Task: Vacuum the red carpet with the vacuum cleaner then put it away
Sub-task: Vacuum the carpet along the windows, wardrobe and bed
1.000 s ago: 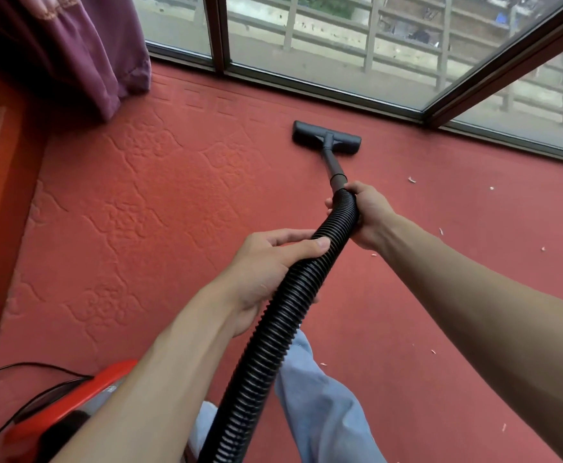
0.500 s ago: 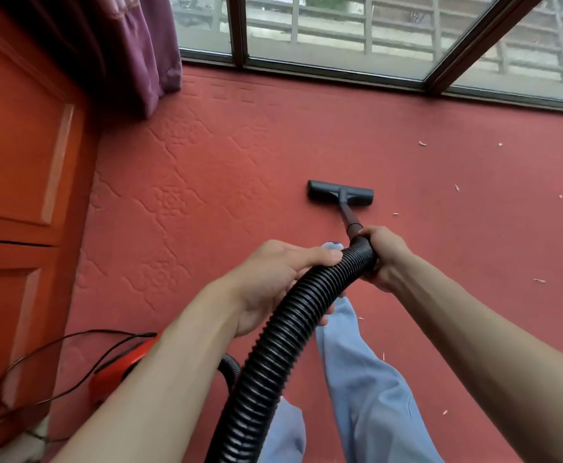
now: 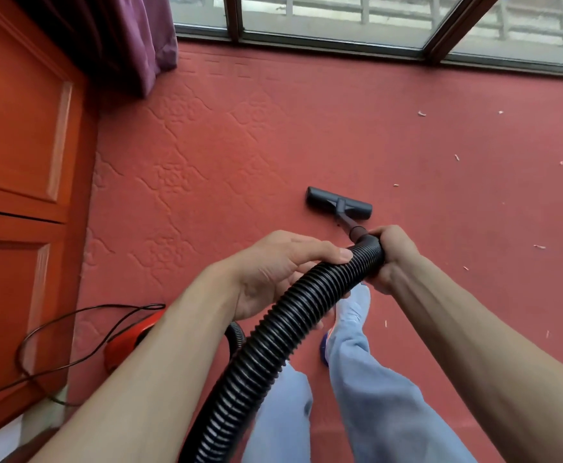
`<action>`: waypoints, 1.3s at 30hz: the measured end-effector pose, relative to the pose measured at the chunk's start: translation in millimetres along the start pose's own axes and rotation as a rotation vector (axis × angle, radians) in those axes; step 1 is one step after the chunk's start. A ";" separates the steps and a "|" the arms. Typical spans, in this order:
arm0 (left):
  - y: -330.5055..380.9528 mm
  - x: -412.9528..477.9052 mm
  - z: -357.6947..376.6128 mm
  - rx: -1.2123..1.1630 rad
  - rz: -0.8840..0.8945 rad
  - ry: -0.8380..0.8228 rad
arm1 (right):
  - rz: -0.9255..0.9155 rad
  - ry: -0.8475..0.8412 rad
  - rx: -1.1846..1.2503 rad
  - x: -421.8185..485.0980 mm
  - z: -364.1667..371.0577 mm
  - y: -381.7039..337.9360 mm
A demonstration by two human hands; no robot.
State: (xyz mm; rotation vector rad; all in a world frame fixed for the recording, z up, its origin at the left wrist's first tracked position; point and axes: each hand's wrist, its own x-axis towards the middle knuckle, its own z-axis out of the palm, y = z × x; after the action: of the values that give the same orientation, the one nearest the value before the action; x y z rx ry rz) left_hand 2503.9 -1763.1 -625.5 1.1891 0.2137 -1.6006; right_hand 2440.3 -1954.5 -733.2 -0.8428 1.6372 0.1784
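Right grip [image 3: 393, 255] is closed round the top end of the hose [image 3: 273, 332], just where the thin wand [image 3: 348, 225] is joined. Left grip [image 3: 273, 272] is curled over the hose a little lower, thumb laid along the ribs. Floor head [image 3: 338, 202] is seen flat on the red carpet [image 3: 273, 128] at 12 o'clock, near the person's forward foot. Vacuum cleaner body [image 3: 129, 339] is half hidden behind the left forearm at 8 o'clock, close to the orange cabinet [image 3: 16, 145]. Power cord [image 3: 56, 322] is looped loose on the carpet at 8 to 9 o'clock; where it is plugged in is not shown.

Risks, as judged:
- Pale scraps [image 3: 422, 113] are scattered at 1 to 3 o'clock, well apart from the head. They could be missed if strokes are kept in the 12 o'clock lane.
- The cord loop could be caught by a foot or by the body when it is dragged, and the plug could be jerked out.
- The hose is bent back sharply toward the body. If the head is reached out to 2 o'clock, the body could be tipped or knocked against the cabinet.
- The curtain [image 3: 123, 38] hem hangs to the carpet at 11 o'clock and could be sucked in if that corner is worked.
- The wand joint could be twisted loose, since force is applied at the cuff.
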 end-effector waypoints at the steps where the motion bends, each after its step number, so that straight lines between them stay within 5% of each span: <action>1: -0.6 5.8 2.9 -0.016 0.012 0.008 | -0.018 0.002 0.014 -0.7 0.2 -4.3; 8: 3.5 59.1 45.3 -0.031 0.080 0.058 | -0.132 0.108 0.142 13.7 -30.6 -54.3; 20: 60.4 138.4 123.7 0.215 0.019 0.049 | 0.007 -0.101 0.246 62.9 -109.1 -122.4; 33: 123.0 180.5 154.0 0.184 0.042 -0.087 | -0.001 -0.258 0.262 77.6 -129.7 -222.1; 39: 148.8 212.8 145.6 0.159 0.095 0.003 | -0.049 -0.242 0.177 104.3 -103.8 -255.1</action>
State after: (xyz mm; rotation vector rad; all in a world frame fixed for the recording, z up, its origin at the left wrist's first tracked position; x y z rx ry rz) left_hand 2557.9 -2054.2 -656.6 1.3041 0.0314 -1.5548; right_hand 2511.5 -2239.7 -716.4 -0.6972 1.3819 0.0955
